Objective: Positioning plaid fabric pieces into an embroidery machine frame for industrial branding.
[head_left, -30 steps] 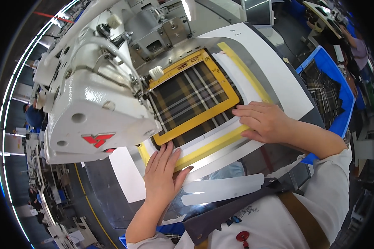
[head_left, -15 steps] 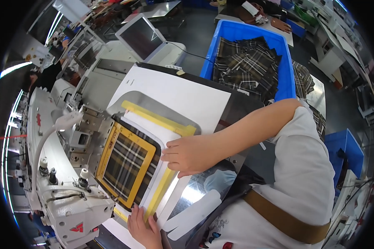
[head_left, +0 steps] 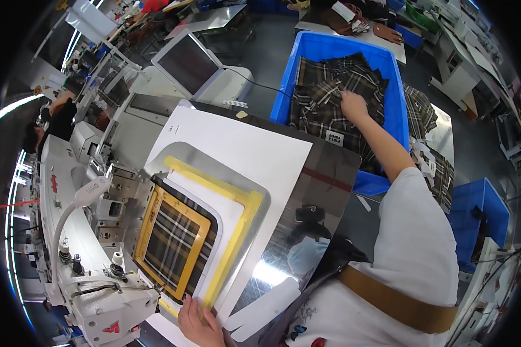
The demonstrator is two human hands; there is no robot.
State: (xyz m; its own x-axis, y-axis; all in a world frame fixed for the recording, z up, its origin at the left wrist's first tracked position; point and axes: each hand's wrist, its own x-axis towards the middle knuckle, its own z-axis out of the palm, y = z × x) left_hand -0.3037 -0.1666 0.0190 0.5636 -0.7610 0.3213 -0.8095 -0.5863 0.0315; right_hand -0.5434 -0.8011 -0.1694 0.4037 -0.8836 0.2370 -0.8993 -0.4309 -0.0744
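Note:
My left hand [head_left: 200, 324] lies with its fingers stretched out at the near corner of a flat template [head_left: 235, 234] edged with yellow tape. On that template, a yellow frame [head_left: 200, 243] lies over a dark plaid fabric piece [head_left: 171, 238] beside the sewing machine head [head_left: 107, 303]. My right arm reaches out to a blue bin [head_left: 400, 110] holding a heap of plaid fabric pieces [head_left: 324, 124]. There my right hand [head_left: 354, 108] has its fingers closed at the edge of a raised piece; the fingertips are partly hidden.
White paper [head_left: 272, 141] lies under the template on the dark, shiny table. A screen [head_left: 190, 65] stands beyond it. Near me are white strips [head_left: 266, 306] and a pale blue piece [head_left: 308, 254]. Another blue bin [head_left: 480, 208] is at the right.
My right hand has left the template's edge and moved up and right into the blue bin, onto the plaid pieces. My left hand stays at the near corner.

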